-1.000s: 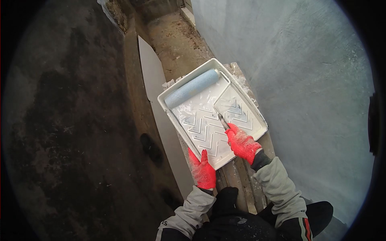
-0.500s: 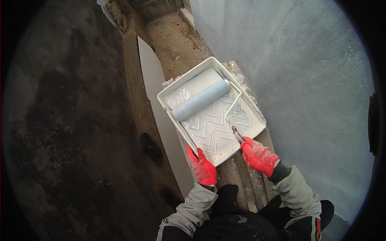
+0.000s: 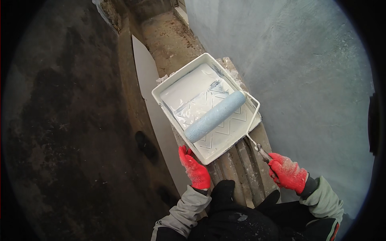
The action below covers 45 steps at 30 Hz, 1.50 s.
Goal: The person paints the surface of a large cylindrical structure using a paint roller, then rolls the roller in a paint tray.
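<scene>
My right hand (image 3: pixel 287 172), in a red dusty glove, is closed around the dark handle of a paint roller (image 3: pixel 215 116). Its pale blue sleeve, wet with paint, lies slantwise over the ribbed slope of a white paint tray (image 3: pixel 179 141). The roller's bent wire frame reaches out past the tray's near right rim. White paint pools in the tray's far part. Beside the tray's near left corner is my left hand (image 3: pixel 195 170), also red-gloved, its fingers stretched along the outer wall; they are partly hidden there.
The tray stands on a paint-spattered wooden bench (image 3: pixel 245 168) beneath me. A smooth grey wall (image 3: pixel 313 88) rises close on the right. To the left run a long white board (image 3: pixel 155 112) and a dark stained floor (image 3: pixel 72 132). A dark shoe-like shape (image 3: pixel 145 144) shows beside the board.
My right hand has drawn the roller back toward me and to the right, out of the paint pool onto the ribs. My left thumb no longer shows over the tray's rim.
</scene>
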Each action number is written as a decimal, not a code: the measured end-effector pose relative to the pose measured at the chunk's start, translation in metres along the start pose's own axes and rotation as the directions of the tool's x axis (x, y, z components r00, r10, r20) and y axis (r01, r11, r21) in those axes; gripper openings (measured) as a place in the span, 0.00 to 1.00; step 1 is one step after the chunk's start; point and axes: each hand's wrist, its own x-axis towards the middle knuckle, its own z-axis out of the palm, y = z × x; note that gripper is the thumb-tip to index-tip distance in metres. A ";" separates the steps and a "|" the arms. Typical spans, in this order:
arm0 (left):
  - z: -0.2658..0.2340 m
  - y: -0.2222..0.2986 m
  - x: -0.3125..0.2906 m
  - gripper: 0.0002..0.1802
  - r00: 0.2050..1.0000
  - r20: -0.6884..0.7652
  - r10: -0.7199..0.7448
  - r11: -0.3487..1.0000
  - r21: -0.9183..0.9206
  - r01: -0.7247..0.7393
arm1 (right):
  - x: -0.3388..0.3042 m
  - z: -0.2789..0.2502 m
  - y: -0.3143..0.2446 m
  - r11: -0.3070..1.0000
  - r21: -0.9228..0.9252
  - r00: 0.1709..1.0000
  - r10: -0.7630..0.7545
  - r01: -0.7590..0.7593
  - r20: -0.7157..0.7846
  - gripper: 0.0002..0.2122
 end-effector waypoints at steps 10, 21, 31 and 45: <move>0.003 0.017 -0.006 0.41 0.999 0.011 0.034 0.997 0.062 -0.034 | -0.018 -0.007 0.067 0.897 -0.336 0.954 -0.298 0.288 0.023 0.20; 0.015 0.014 0.001 0.39 0.999 0.032 -0.016 0.998 -0.060 0.018 | 0.046 0.026 0.006 0.864 -0.480 0.972 -0.219 0.151 -0.088 0.24; 0.024 0.014 0.007 0.35 0.999 0.031 0.037 0.997 0.073 -0.040 | 0.051 0.027 -0.002 0.898 -0.287 0.931 -0.361 0.333 -0.051 0.24; 0.021 0.004 0.006 0.34 0.999 0.002 0.036 0.994 0.103 -0.036 | 0.039 0.017 0.023 0.781 -0.540 0.920 -0.390 0.313 -0.030 0.25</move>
